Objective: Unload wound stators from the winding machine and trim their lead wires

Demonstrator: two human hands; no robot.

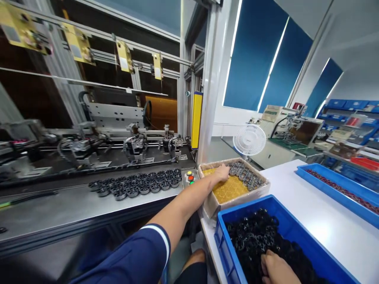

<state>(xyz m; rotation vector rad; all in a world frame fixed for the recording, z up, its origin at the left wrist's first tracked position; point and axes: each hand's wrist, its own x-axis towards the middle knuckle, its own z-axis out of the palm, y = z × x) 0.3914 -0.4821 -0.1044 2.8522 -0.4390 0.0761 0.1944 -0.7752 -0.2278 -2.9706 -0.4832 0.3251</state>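
Head view: my left hand (222,172) curls at the grey rings (247,176) in the carton (211,204); my right hand (276,267) dips into black rings (251,236) in the blue bin (227,252). I can't tell whether either grips. Rings look light, stiff, best rim-pinched. White tabletop (286,170), fan (249,139) beyond.

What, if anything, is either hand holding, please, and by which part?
It cannot be told: the left hand is at grey parts, the right hand at black parts in the blue bin; any grip is hidden.
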